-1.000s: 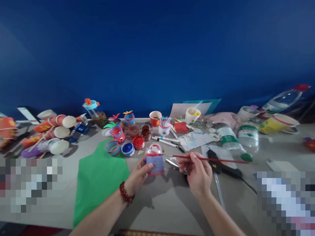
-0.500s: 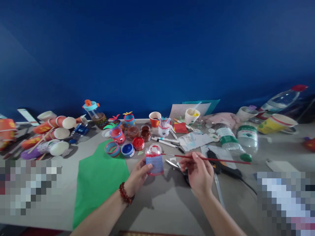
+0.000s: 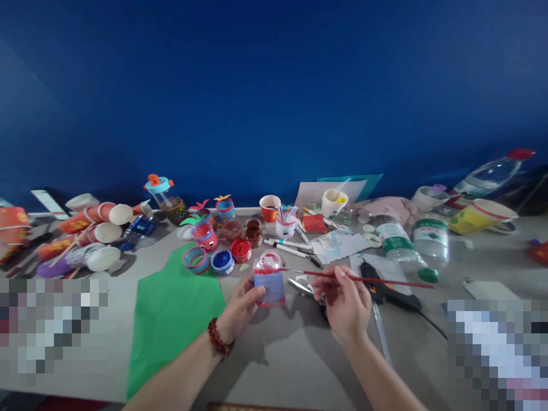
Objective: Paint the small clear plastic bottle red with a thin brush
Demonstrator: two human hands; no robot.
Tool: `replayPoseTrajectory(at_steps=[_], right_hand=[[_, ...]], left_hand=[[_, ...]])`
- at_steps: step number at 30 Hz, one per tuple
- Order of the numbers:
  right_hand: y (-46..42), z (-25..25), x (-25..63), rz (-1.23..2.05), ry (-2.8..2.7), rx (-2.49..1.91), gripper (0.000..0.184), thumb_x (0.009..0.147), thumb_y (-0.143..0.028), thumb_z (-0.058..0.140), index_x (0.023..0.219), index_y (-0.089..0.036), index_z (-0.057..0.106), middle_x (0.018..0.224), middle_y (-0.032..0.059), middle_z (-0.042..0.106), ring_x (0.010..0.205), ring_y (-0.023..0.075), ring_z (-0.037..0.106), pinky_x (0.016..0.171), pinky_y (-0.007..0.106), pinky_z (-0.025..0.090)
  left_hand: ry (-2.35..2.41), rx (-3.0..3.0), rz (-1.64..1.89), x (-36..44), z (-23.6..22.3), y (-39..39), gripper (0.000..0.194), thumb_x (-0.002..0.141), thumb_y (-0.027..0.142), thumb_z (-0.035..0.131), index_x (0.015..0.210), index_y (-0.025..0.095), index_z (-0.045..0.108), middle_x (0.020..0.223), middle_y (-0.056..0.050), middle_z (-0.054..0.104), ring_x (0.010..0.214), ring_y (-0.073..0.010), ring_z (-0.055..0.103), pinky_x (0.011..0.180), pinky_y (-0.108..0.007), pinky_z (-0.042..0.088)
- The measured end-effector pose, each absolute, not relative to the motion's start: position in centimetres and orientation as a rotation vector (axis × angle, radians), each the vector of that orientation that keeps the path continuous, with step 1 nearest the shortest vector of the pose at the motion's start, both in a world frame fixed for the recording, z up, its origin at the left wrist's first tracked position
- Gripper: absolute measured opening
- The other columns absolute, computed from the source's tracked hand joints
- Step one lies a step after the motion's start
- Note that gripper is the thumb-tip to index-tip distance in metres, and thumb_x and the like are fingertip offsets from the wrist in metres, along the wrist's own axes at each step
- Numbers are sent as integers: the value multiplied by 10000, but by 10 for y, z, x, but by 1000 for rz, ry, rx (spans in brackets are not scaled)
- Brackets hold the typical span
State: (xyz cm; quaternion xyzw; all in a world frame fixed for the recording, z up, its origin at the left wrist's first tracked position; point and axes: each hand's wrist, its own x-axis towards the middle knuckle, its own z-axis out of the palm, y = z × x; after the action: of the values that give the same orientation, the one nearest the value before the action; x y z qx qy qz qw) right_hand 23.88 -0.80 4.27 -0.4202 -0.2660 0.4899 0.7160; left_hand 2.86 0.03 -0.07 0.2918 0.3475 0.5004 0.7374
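Left hand [image 3: 240,306]: thumb and fingers pinched one blue-painted plastic piece [image 3: 269,287], domed clear top up, over the table [image 3: 274,379]. Right hand [image 3: 349,311]: fingertips pinched one red brush [image 3: 385,280], tip at the piece's red band; contact hard to confirm. Near: one pair of scissors [image 3: 301,286], one glue gun [image 3: 396,295], four paint pots (blue pot [image 3: 222,260], red pot [image 3: 241,249], two brownish pots [image 3: 232,229]), one green sheet [image 3: 173,319]. Farther: two green-labelled bottles [image 3: 394,238]. Right hand partly hid the scissors' handles; left forearm covered some green sheet; both lower corners pixelated.
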Motion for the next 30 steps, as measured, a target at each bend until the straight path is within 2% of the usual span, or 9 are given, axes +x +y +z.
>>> replayPoseTrajectory(at_steps=[3,7,15,19,30], right_hand=[[-8,43,238,1102,-600,-933,336,769,-490,817,698,-178,716,553,69,738,402,175,639,386,245,497],[-7,43,239,1094,-568,-955,330,751,-483,829,700,-177,720,550,67,735,402,176,637,387,246,498],[-7,42,238,1110,-555,-947,323,729,-471,844,698,-172,727,555,80,742,401,171,636,387,233,491],[-7,41,240,1090,-545,-971,348,731,-496,842,702,-171,720,547,68,734,403,167,637,386,226,492],[-6,42,240,1084,-547,-955,350,728,-493,844,703,-169,716,541,71,734,398,170,638,384,228,488]], left_hand=[[777,618,1095,29,-1,0,486,606,386,981,997,173,785,998,-70,796,922,-213,740,858,-317,606],[787,620,1078,28,-2,0,525,609,401,977,1038,174,778,1034,-84,795,933,-239,744,844,-358,621],[763,642,1083,27,-2,0,528,634,402,965,1066,169,771,1077,-98,791,986,-247,742,900,-360,614],[759,620,1088,26,-6,1,532,632,390,971,1067,163,767,1079,-101,789,953,-234,742,859,-352,627],[752,636,1079,25,-7,0,523,645,406,970,1080,183,783,1108,-89,791,997,-244,743,896,-371,621]])
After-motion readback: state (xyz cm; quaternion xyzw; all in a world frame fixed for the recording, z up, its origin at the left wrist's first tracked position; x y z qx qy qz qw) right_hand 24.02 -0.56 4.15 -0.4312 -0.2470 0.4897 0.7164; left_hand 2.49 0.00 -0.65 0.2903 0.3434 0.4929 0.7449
